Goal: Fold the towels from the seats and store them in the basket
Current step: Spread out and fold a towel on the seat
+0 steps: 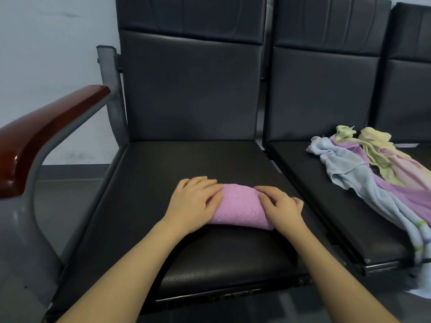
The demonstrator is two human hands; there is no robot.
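Pink towel on black seat; blue, purple, yellow towels nearby; reddish-brown armrest.

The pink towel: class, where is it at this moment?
In the head view the pink towel lies folded near the front middle of the left-hand seat, between the left hand and right hand, which rest on its ends.
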